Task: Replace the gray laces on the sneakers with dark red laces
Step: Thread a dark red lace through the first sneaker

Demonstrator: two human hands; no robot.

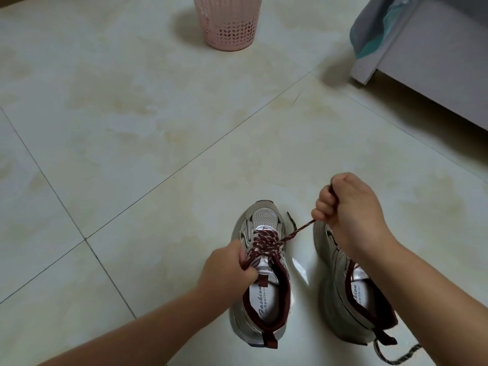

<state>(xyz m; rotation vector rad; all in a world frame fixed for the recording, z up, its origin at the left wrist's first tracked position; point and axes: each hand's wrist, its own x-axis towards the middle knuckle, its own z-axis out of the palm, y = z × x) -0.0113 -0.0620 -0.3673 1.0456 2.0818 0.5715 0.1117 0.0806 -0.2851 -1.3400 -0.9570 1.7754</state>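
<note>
Both fists grip the dark red lace (266,243) ends on the left sneaker (261,281): left hand (227,265) near, right hand (346,207) farther right.

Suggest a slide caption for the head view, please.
Both hands pull dark red lace ends taut on the left sneaker.

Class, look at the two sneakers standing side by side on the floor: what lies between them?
In the head view, the stretch between the left sneaker and right sneaker is bare tile floor; only the taut dark red lace crosses above its far end.

bare floor (132,128) ahead, pink basket (228,22) beyond
</note>
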